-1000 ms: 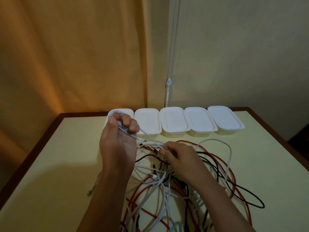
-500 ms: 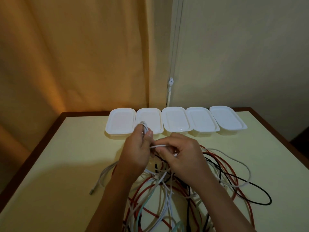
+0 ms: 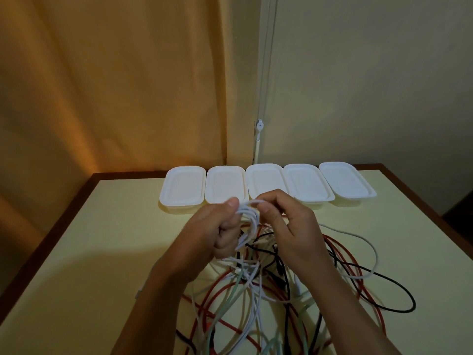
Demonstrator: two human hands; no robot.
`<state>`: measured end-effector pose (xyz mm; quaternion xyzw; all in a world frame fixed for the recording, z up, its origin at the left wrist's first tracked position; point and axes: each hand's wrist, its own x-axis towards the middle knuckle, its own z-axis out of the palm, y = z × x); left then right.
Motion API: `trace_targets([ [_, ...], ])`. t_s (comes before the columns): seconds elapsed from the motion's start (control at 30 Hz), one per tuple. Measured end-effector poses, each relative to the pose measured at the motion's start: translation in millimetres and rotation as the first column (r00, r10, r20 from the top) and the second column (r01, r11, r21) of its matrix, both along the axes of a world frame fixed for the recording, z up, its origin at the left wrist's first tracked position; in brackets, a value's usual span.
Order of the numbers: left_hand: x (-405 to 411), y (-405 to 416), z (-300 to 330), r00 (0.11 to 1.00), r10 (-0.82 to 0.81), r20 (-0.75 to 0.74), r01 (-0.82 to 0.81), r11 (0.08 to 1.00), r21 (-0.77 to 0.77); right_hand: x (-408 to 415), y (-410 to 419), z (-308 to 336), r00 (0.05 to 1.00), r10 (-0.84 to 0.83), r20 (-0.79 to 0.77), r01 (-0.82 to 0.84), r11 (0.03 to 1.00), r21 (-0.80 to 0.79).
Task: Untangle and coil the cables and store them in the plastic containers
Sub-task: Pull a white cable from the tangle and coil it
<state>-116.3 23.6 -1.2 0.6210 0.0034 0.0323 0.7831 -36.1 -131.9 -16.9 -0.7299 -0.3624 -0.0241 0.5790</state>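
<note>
Two hands raised side by side above cable tangle (image 3: 256, 290), backs toward camera. Left hand (image 3: 217, 231) curled round looped white cable (image 3: 249, 221); right hand (image 3: 289, 226) pinches same cable at loop top. Loops hang roughly vertical between hands. Five plastic containers (image 3: 266, 185), lids on, row along table (image 3: 102, 239) far edge.

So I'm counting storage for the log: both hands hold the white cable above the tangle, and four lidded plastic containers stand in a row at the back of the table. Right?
Not quite. The head view shows five lidded plastic containers, not four, in a row at the back of the table. The rest holds: the left hand and right hand hold the white cable above the tangle.
</note>
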Motion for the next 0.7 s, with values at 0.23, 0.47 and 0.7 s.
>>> trace_targets([
  [0.23,4.0,-1.6,15.4,0.960,0.263,0.095,-0.169,0.817,-0.551,2.7,4.9,-14.3,0.996,-0.024,-0.082,0.011,0.988,-0.155],
  [0.47,14.0,3.9,6.4,0.804,0.542,0.246,-0.297,0.724,-0.623,-7.3,11.8,-11.9,0.998,0.058,-0.031,-0.064,0.959,-0.276],
  [0.7,20.0,-6.3,-5.4,0.694,0.632,0.345,-0.678,0.735,0.016,-16.3,16.4,-6.7,0.986,0.101,0.136,-0.051,0.943,-0.330],
])
